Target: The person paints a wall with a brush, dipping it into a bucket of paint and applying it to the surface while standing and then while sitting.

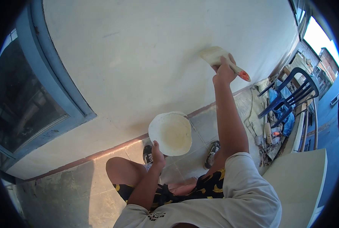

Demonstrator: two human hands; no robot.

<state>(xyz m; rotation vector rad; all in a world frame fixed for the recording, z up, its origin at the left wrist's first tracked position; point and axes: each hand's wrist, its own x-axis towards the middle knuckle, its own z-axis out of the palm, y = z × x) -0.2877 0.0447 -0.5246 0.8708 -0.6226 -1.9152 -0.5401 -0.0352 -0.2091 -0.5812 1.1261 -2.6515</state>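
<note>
My right hand (225,70) is stretched out to the upper right, its fingers wrapped round a wide paintbrush (212,56) with a pale head and a red-orange handle end. The head is at or very near the off-white wall (139,68); contact is hard to tell. Lower down, my left hand (158,156) grips the near edge of a round white paint container (154,133). Its open top faces me, and cream-coloured residue or paint coats the inside. The container is held above the tiled floor, close to the foot of the wall.
A blue-framed window (76,91) is set into the wall at left. On the right, a dark blue plastic chair (291,95) stands among rubble, sticks and blue sheeting (289,123). A pale board (302,178) leans at lower right. A reddish strip (82,161) edges the floor.
</note>
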